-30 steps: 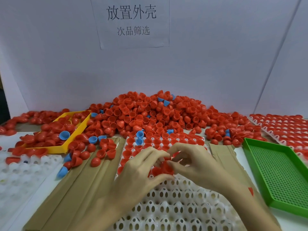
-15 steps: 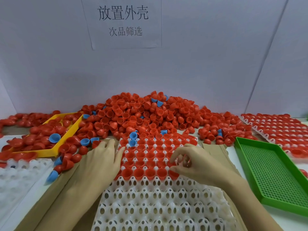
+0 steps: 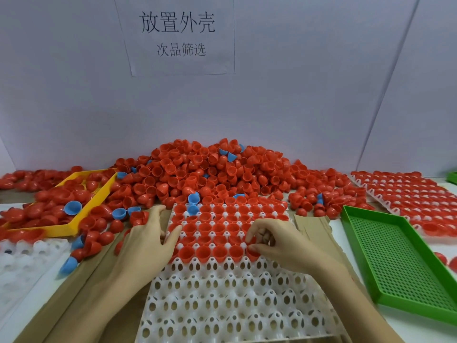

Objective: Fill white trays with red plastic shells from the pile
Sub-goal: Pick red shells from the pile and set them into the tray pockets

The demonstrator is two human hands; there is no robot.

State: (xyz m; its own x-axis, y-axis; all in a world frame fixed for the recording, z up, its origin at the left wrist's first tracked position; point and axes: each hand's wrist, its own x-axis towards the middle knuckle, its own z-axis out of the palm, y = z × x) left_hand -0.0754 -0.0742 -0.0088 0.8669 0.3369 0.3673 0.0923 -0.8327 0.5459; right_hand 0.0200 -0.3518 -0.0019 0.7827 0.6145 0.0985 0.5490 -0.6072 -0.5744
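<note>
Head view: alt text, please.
The right hand pinches a red shell at the filled rows' near edge in the white tray; the left hand rests flat at its left edge, the pile behind.

You have a big red pile of shells [image 3: 222,174] in front of you, with a few blue shells [image 3: 231,156] mixed in. The tray [image 3: 222,300] under your hands is white with rows of little holes, and its far rows are filled with red shells [image 3: 205,227]. On your left is a yellow tray [image 3: 99,194] holding red shells and 1 blue one. On your right is a green tray [image 3: 395,263] with a dotted grid of holes. Brown cardboard [image 3: 81,280] lies under the white tray. The wall behind is pale grey with a white paper sign [image 3: 175,35] in black writing.
</note>
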